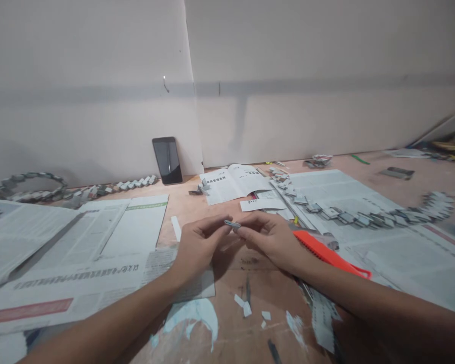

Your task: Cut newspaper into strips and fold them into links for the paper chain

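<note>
A small folded strip of paper (232, 224) spans the gap between my two hands above the table. My left hand (200, 240) pinches its left end between thumb and fingers. At the other end, my right hand (269, 235) pinches it the same way. Just beyond my hands lie a white paper slip (262, 205) and an opened printed sheet (235, 182). A bright orange tool handle or case (328, 253) lies beside my right wrist, partly hidden by my forearm. To the right, a chain of folded paper pieces (364, 219) curves across newspaper.
Newspaper sheets (79, 273) cover the left side of the table. A phone (168, 161) leans against the wall. Another folded-paper chain (109, 188) runs along the back left. Paper scraps (246, 307) and a pale blue-white stain (195, 316) mark the near tabletop. A green strip (360, 160) lies at the back right.
</note>
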Tool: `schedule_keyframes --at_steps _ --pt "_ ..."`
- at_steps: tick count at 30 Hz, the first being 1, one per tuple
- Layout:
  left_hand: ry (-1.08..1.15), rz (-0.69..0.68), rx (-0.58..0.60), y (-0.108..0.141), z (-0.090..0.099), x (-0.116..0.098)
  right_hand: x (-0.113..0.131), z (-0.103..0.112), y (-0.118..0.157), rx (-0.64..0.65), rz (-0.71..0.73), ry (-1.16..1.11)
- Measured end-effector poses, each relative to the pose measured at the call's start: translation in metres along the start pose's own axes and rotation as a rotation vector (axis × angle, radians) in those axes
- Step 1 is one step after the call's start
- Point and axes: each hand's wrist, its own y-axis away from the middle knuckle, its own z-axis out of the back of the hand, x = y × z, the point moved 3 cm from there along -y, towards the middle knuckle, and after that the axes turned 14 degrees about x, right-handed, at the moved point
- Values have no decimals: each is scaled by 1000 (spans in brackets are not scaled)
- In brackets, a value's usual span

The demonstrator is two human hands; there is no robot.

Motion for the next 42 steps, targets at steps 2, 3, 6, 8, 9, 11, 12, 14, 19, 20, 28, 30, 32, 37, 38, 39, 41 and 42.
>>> schedule_keyframes --at_steps 2,3,6,8,9,11,12,14,19,20,28,30,32,37,38,39,41,42 --pt "5 -7 -1 -1 1 0 -4 1 -1 -13 -6 -16" --pt "9 -8 -6 -1 1 1 -5 2 -2 -14 -6 -21" --pt "18 -4 -28 -2 2 2 -4 2 -4 5 -6 -24" --pt "21 -3 -38 -2 3 3 -3 2 -5 26 -15 -16" --pt "25 -4 -39 -2 3 4 -2 2 -5 36 -22 -10" --pt "49 5 -38 -2 3 4 -2 2 -6 58 -50 -8" --pt "75 13 -42 -2 3 4 -2 1 -6 62 -63 -13" --pt "144 34 -51 -2 4 5 -3 0 -6 52 -75 -19" --pt "191 42 10 -2 3 1 -1 -3 -5 33 -38 -17" --pt "189 45 21 -1 3 0 0 -4 -5 36 -19 -22" --pt "172 2 46 2 -2 -4 8 -5 1 11 15 67" --pt "190 -12 49 4 -4 -4 8 -6 3 -5 17 109" --pt "235 -19 51 5 -4 -4 7 -6 4 -9 28 124" --pt "333 -13 67 5 -4 -2 2 -6 3 -41 48 64" --pt "325 -8 80 4 -4 -2 1 -6 2 -51 42 52" --pt "310 -4 87 4 -5 -2 0 -6 2 -62 38 48" --pt "264 -1 72 2 -6 -2 0 -6 2 -73 34 49" --pt "235 5 53 2 -7 -2 0 -5 2 -72 32 41"
